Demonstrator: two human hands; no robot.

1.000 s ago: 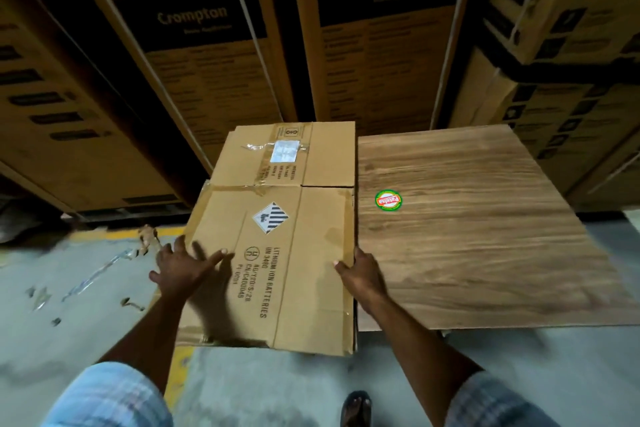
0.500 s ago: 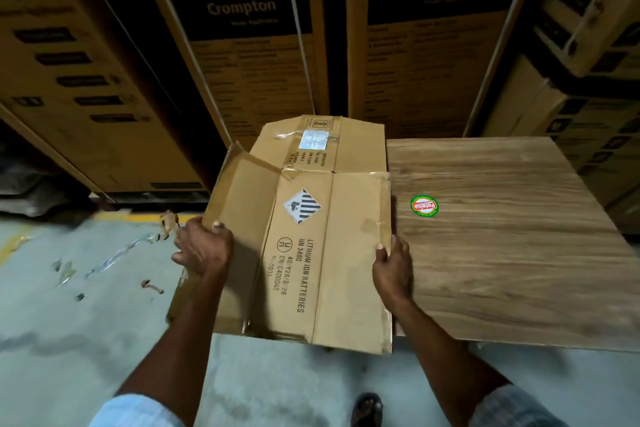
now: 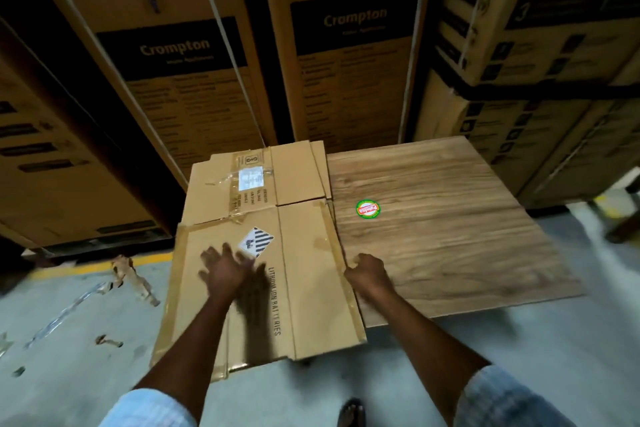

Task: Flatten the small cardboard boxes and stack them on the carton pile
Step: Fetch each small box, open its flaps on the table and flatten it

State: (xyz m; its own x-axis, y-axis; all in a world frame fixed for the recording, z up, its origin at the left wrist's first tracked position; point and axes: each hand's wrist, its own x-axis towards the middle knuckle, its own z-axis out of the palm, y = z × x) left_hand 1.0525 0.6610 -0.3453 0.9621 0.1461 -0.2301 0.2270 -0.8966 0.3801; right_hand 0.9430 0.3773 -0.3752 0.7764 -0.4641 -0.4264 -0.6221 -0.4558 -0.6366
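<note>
- The flattened box (image 3: 304, 288), the one w/ the lithium battery label, lies flat on top of the carton pile (image 3: 294, 173) in the middle of the view. Its right edge is just beside the wood-grain board (image 3: 450, 236).
- The left hand (image 3: 227, 270) is over the left half of the box, near the striped label. Its grip is released, fingers spread wide.
- This hand is blurred, so I cannot tell if the palm touches the cardboard or is just above it. The spread fingers prob. serve to press a wide area, so the panels do not spring up.
- The right hand (image 3: 367, 276) is at the right edge of the box w/ fingers curled; the grip seems to be grasping this edge.
- I think it holds the edge so the box does not slide under the push, and so it stays in line w/ the pile.
- Step in hand, as I judge: last pressing and squaring. The box looks flat already.
- At the far side one more flat carton of the pile shows, w/ a white label and torn tape.
- Rest: a round sticker (image 3: 367, 209) on the board; tall cartons (image 3: 180, 80) at the far side; tape scraps (image 3: 131, 277) and a yellow line (image 3: 104, 263) on the floor (image 3: 69, 340), left.
</note>
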